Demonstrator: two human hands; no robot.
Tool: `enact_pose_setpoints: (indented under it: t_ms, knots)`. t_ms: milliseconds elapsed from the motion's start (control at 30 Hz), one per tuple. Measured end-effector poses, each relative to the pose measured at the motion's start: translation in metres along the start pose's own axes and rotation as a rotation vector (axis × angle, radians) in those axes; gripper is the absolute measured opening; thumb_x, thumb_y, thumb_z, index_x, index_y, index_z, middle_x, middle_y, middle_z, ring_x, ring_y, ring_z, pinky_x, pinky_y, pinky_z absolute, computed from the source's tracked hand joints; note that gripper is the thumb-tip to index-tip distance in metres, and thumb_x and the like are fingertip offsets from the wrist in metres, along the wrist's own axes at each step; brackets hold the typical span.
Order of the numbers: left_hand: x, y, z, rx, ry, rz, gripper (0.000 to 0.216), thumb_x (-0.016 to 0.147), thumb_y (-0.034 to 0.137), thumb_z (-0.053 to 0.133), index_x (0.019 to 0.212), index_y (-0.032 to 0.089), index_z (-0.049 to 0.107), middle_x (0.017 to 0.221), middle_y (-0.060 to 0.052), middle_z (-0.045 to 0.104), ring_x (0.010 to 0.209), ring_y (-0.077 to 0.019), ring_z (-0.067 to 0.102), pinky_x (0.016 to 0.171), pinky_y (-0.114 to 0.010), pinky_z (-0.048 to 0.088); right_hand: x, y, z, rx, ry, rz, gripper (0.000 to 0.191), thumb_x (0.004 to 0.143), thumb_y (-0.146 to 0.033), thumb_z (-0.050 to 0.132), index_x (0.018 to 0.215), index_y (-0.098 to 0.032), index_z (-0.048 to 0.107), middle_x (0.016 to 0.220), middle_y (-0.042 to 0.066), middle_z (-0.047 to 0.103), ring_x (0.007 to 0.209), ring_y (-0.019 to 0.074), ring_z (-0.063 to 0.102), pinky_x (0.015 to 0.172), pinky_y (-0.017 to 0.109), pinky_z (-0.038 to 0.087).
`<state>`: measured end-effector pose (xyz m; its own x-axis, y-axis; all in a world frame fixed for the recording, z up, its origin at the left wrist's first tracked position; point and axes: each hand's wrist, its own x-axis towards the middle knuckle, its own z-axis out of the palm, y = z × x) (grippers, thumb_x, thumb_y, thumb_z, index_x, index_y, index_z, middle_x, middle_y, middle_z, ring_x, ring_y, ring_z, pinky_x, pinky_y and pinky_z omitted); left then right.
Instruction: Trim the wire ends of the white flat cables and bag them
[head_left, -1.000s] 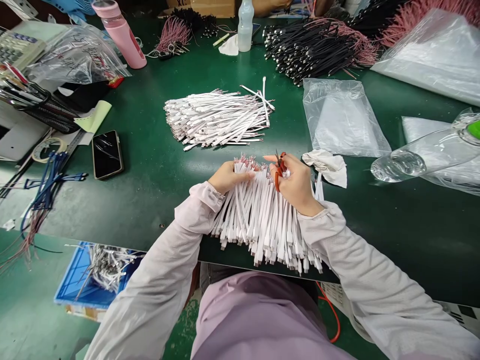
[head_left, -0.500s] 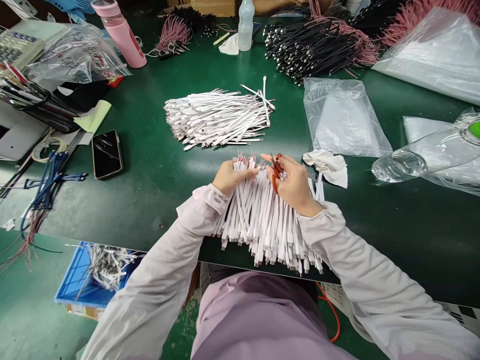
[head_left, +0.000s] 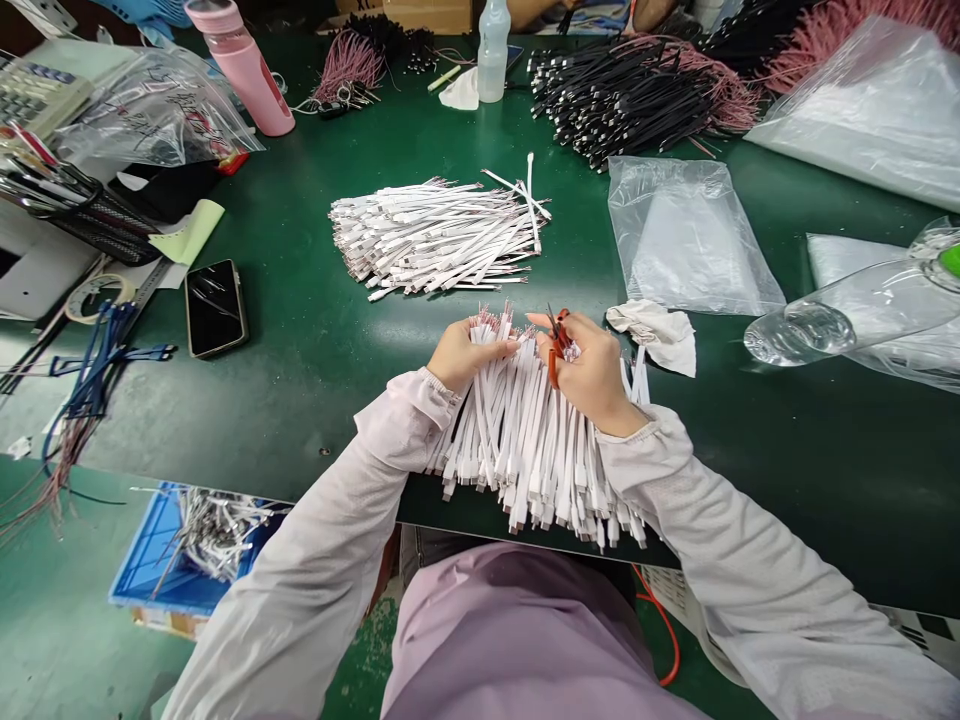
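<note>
A thick row of short white cables (head_left: 517,430) lies at the table's front edge, plugs toward me and bare reddish wire ends pointing away. My left hand (head_left: 463,356) is closed on cables at the left of this row, thumb laid across near their wire ends. In my right hand (head_left: 592,370), over the right part of the row, is a pair of small orange-handled scissors (head_left: 555,352), its dark blades pointing up and away. Fingers of the right hand are wrapped round the handles. Beyond both hands sits a second pile of white cables (head_left: 442,235).
Clear plastic bags (head_left: 690,235), a crumpled white cloth (head_left: 656,332) and a clear bottle (head_left: 847,310) lie at the right. A phone (head_left: 216,308) is at the left. Black cables (head_left: 622,100), a squeeze bottle (head_left: 492,55) and a pink bottle (head_left: 247,75) stand farther back. A blue bin (head_left: 142,560) is below left.
The scissors have turned slightly in my right hand, which has shifted a little to the right. My left hand stays almost in place on the cables.
</note>
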<state>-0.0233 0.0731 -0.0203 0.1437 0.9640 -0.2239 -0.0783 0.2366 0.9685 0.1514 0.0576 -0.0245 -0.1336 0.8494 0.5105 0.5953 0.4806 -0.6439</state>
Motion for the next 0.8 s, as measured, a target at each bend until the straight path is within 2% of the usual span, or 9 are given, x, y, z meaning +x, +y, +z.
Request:
enact_pose_setpoints:
  t_ms: [167, 533, 700, 800]
  knots:
    - [-0.0011, 0.0017, 0.0003, -0.031, 0.019, -0.005, 0.035, 0.051, 0.03, 0.088, 0.07, 0.014, 0.064, 0.069, -0.001, 0.066, 0.065, -0.015, 0.061, 0.077, -0.035, 0.051, -0.0005, -0.0003, 0.0002, -0.007, 0.008, 0.001, 0.017, 0.08, -0.015, 0.055, 0.091, -0.018, 0.068, 0.088, 0.009, 0.07, 0.079, 0.0236, 0.065, 0.071, 0.035, 0.049]
    - [0.0003, -0.0018, -0.0008, -0.065, 0.04, -0.003, 0.038, 0.049, 0.033, 0.088, 0.074, 0.014, 0.065, 0.071, -0.001, 0.068, 0.066, -0.0153, 0.062, 0.075, -0.033, 0.052, -0.0008, 0.0005, -0.0001, -0.048, -0.007, -0.005, 0.018, 0.08, -0.012, 0.055, 0.091, -0.019, 0.067, 0.089, 0.008, 0.07, 0.078, 0.0232, 0.064, 0.072, 0.035, 0.049]
    - [-0.0002, -0.001, -0.0014, -0.061, 0.038, 0.001, 0.038, 0.049, 0.033, 0.088, 0.073, 0.014, 0.065, 0.073, -0.002, 0.069, 0.068, -0.0159, 0.062, 0.077, -0.035, 0.051, -0.0007, 0.0002, -0.0004, -0.042, 0.002, -0.007, 0.018, 0.08, -0.014, 0.055, 0.09, -0.02, 0.068, 0.084, 0.007, 0.068, 0.078, 0.0236, 0.064, 0.071, 0.035, 0.049]
    - [0.0001, -0.0015, -0.0017, -0.035, 0.048, 0.013, 0.038, 0.05, 0.035, 0.088, 0.075, 0.015, 0.066, 0.074, -0.003, 0.069, 0.07, -0.0175, 0.064, 0.078, -0.035, 0.05, -0.0008, 0.0001, -0.0005, -0.065, 0.03, 0.016, 0.016, 0.081, -0.016, 0.054, 0.086, -0.021, 0.068, 0.078, 0.006, 0.066, 0.071, 0.0216, 0.061, 0.065, 0.033, 0.047]
